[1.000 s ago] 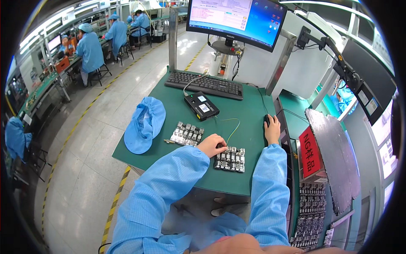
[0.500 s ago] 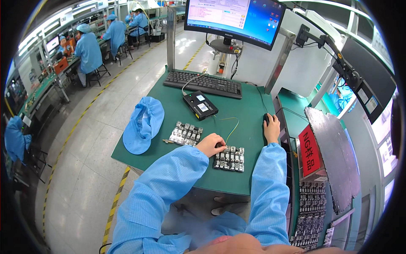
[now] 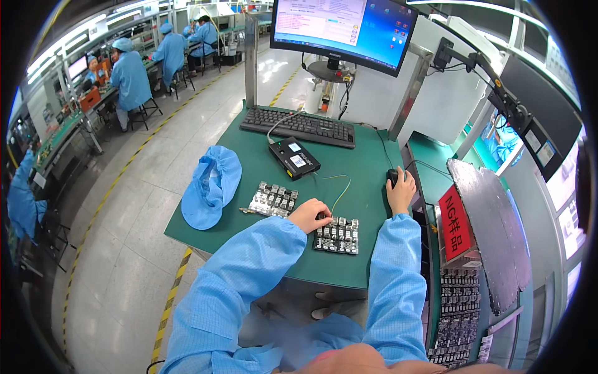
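My left hand (image 3: 308, 215) is closed, pinching a small black plug-like piece (image 3: 321, 215) at the upper left corner of a circuit board (image 3: 336, 237) with rows of silvery metal blocks. A thin yellow-green wire (image 3: 342, 192) runs from a black tester box (image 3: 295, 158) with small lit screens down to near these fingertips; its end is hidden. My right hand (image 3: 400, 194) lies around the back of a black computer mouse (image 3: 392, 176), thumb on one side and fingers on the other. Left of my left hand, a second, similar board (image 3: 272, 199) rests on the green tabletop (image 3: 249, 144).
A blue cap (image 3: 212, 187) lies at the table's left edge. Behind the box are a black keyboard (image 3: 299, 126) and a monitor (image 3: 342, 31). To the right stand a red sign (image 3: 455, 223), a grey panel (image 3: 492, 230) and stacked boards (image 3: 458, 311). Co-workers (image 3: 132, 78) sit far left.
My right hand has shifted slightly back on the mouse, baring more of its top. My left hand stays at the board's corner. The far-left person has raised an arm.
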`<act>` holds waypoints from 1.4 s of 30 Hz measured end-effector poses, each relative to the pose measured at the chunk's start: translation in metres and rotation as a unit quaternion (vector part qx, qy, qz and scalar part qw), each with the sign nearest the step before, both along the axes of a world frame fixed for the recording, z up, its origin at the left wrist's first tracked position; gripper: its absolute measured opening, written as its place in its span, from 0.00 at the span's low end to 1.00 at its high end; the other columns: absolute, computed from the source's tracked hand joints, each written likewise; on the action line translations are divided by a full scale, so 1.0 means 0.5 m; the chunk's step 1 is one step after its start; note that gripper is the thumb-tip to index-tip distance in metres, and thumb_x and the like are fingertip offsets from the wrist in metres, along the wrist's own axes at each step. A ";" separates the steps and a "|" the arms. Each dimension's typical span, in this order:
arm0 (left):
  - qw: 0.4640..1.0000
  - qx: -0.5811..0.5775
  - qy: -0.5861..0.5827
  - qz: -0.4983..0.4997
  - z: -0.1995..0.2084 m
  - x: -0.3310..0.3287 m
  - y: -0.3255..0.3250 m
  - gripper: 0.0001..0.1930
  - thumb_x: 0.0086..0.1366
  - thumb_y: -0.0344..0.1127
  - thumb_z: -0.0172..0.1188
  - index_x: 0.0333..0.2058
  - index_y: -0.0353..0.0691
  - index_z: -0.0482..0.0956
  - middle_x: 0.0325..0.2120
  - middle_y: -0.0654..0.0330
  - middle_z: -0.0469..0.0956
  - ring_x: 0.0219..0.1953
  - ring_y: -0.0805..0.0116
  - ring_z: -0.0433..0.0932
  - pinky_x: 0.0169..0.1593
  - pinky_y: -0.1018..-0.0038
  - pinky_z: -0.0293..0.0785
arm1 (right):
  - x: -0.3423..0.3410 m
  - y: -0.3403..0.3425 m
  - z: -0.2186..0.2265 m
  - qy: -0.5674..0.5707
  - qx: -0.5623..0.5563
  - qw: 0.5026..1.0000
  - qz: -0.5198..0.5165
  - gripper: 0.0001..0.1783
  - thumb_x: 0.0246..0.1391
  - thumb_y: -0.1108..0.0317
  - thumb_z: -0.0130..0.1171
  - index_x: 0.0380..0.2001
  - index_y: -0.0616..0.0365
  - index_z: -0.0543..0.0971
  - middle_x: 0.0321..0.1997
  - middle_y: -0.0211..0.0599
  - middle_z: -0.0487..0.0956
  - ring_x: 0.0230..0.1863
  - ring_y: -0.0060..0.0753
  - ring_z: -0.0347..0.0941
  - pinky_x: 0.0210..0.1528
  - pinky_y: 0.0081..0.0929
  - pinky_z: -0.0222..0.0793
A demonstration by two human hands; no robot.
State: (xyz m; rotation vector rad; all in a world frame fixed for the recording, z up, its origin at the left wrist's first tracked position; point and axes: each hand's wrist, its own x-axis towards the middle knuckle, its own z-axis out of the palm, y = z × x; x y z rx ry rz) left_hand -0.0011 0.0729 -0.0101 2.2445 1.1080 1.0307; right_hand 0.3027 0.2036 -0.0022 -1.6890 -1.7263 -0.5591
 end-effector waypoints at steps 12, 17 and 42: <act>1.000 0.004 -0.009 -0.001 -0.002 0.001 0.006 0.09 0.56 0.38 0.64 0.29 0.40 0.78 0.28 0.59 0.76 0.38 0.61 0.73 0.43 0.68 0.70 | 0.071 0.011 -0.001 0.192 0.098 0.972 -0.090 0.07 0.47 0.69 0.54 0.29 0.58 0.70 0.32 0.43 0.72 0.38 0.50 0.68 0.41 0.44 0.63; 1.000 0.008 -0.007 0.001 -0.004 -0.004 0.004 0.09 0.56 0.38 0.64 0.29 0.40 0.78 0.28 0.59 0.76 0.38 0.61 0.73 0.43 0.68 0.70 | 0.072 -0.019 -0.019 0.147 0.021 0.976 -0.158 0.08 0.50 0.67 0.53 0.32 0.58 0.72 0.34 0.45 0.74 0.44 0.51 0.70 0.44 0.45 0.67; 1.000 0.020 -0.014 0.003 -0.005 -0.002 0.001 0.09 0.57 0.38 0.64 0.28 0.39 0.77 0.29 0.59 0.77 0.37 0.60 0.72 0.42 0.67 0.70 | 0.089 -0.073 -0.003 0.143 -0.199 0.959 -0.143 0.20 0.58 0.53 0.44 0.38 0.51 0.81 0.41 0.48 0.80 0.44 0.56 0.75 0.44 0.48 0.71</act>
